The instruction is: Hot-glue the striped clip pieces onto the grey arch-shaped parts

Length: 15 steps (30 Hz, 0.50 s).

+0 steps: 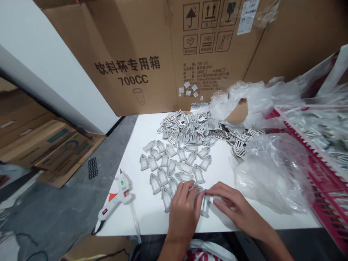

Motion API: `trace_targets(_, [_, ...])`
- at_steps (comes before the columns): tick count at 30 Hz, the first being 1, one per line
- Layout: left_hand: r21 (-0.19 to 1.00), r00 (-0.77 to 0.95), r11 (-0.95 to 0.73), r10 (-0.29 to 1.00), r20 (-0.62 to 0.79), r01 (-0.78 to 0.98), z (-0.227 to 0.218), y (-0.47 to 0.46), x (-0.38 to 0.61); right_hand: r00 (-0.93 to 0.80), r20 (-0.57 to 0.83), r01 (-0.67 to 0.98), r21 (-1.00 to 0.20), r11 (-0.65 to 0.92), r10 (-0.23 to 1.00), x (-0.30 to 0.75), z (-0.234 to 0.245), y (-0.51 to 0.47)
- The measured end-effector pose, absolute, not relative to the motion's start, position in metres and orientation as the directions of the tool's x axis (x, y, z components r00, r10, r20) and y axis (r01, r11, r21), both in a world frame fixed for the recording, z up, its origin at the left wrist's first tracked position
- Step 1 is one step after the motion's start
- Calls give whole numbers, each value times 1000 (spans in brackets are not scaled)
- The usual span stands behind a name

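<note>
My left hand (185, 204) is low over the front of the white table, its fingers bent and closed about the top of a small grey arch-shaped plastic piece (200, 188). From the other side my right hand (235, 204) meets it, index fingertip at that piece and beside my left thumb; fingers partly hide the contact. Just below, between the hands, another grey arch-shaped piece (205, 207) shows. Several similar pieces (163, 176) lie spread flat to the left and beyond. Behind them is a heap of loose arch-shaped pieces (187, 127), some with dark patterned faces.
A white glue gun (119, 199) with a clear glue stick lies at the table's left edge. Clear plastic bags (274, 174) and a pink crate (301, 156) of pieces stand at the right. A large cardboard box (152, 40) with small stickers (188, 93) rises behind.
</note>
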<state>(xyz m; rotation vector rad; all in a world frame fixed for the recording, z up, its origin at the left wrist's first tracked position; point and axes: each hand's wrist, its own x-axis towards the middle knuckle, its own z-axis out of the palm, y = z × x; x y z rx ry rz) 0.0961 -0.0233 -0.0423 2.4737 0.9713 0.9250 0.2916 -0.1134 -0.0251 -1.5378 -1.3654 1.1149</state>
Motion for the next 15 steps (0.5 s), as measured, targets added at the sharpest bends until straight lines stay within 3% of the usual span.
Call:
trace_targets(3, [642,521,-632,758,393,434,-33,-29,94,215,-142,20,-989,-150,966,282,-35,-110])
trace_targets(7, [820,529,-471,809,256,325,-17,-39,96,218,-222,-377,-918,-127,950,265,-33,-107])
trace_targets(11, [881,575,-390,798,177,269,-7,-42,102,121,-361,-481,-836,-263,925,252,-24,-110])
trace_targets(15, [887,600,-389,780,175,247,-11,-43,103,5,-401,-414,-835,-363,916,251,-25,-115])
